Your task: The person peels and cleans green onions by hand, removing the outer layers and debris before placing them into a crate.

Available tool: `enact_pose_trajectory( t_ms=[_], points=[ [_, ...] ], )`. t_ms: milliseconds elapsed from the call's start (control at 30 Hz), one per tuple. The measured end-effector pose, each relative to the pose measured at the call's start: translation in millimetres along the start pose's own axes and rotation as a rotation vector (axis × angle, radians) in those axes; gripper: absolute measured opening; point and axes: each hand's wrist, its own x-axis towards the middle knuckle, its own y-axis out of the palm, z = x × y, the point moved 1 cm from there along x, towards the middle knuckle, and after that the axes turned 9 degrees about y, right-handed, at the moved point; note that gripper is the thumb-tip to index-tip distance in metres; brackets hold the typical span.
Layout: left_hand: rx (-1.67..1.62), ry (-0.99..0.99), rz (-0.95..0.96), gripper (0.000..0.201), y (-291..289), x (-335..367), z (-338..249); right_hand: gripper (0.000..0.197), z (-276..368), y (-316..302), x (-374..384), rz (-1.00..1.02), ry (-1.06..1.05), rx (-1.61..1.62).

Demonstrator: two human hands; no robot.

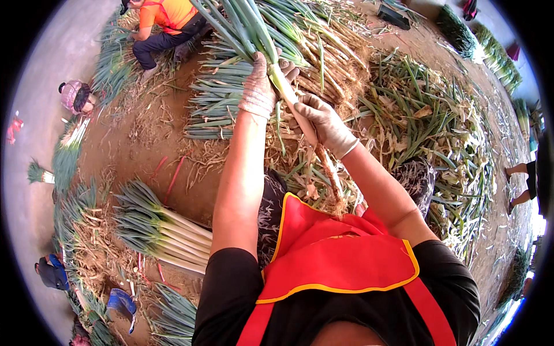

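Observation:
A long green onion point(284, 86) slants across in front of me, its green leaves up at the top and its brown, rooty end down near my red apron point(340, 259). My left hand point(262, 85), in a pale work glove, is closed round the stalk just below the leaves. Lower on the white shaft, my gloved right hand point(326, 124) grips with thumb and fingers. The shaft is pale between the hands, while brown outer skin hangs at the root end below my right hand. Beyond my hands lies a pile of unpeeled green onions point(332, 52).
A heap of stripped leaves and skins point(427, 127) lies to my right. Cleaned green onions point(167, 228) lie bundled at my left, near red ties point(176, 176) on the dirt floor. A person in an orange shirt point(167, 14) crouches at far left; others sit along the left edge.

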Motion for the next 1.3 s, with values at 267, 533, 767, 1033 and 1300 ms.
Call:
enact_pose_trajectory(
  t_ms=[267,533,767,1033,1300],
  points=[
    [-0.07,0.024,0.12,0.064,9.5,-3.9,-0.9,0.022,-13.9,-26.2,15.6,0.227,0.305,-0.095],
    [-0.179,0.05,0.098,0.061,-27.3,14.1,-25.8,0.021,-150.9,-100.7,-15.8,0.258,0.602,-0.772],
    [0.006,0.154,-0.135,0.054,-34.2,11.8,-49.6,0.031,-203.4,-204.8,-74.1,0.235,0.633,-2.027],
    [0.132,0.201,-0.468,0.044,-48.7,9.7,-43.7,0.048,-40.6,-14.2,-14.8,-0.135,-0.579,-1.162],
    [0.06,0.199,-0.516,0.033,-66.7,10.3,-39.6,0.03,-45.7,-29.8,-17.5,-0.37,-0.72,-1.349]
  ],
)
